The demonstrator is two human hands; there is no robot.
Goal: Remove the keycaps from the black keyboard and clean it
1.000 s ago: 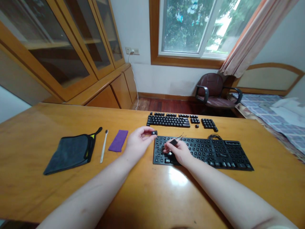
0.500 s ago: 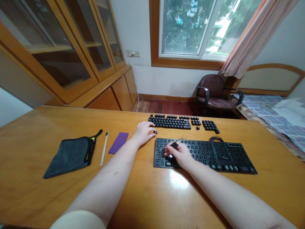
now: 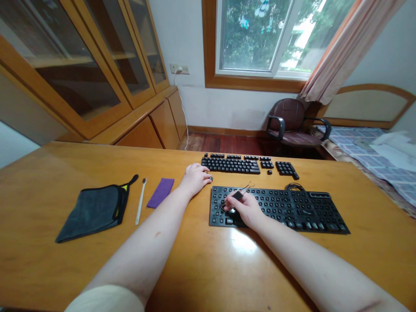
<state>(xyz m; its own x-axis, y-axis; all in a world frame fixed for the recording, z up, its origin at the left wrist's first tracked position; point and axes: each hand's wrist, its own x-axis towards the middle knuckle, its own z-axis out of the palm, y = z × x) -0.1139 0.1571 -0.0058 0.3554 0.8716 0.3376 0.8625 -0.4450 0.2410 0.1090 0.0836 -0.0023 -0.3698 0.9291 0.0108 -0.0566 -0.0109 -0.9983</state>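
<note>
Near frame centre, the left hand (image 3: 196,178) has lowered a small black keycap (image 3: 211,179) beside black plastic keycap rows (image 3: 231,165), grip unclear; the right hand (image 3: 246,208) pinches a black-handled wire tool (image 3: 238,195).

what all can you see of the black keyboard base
The keyboard base is a long, black slab, plastic by its look, lying flat on the wooden table. Rows of square key posts, mostly bare of caps, cover it. A light-edged panel sits at its far right corner; a coiled cable lies behind it. The right hand, holding a wire-pronged tool, covers part of its left half; contact is unclear.
</note>
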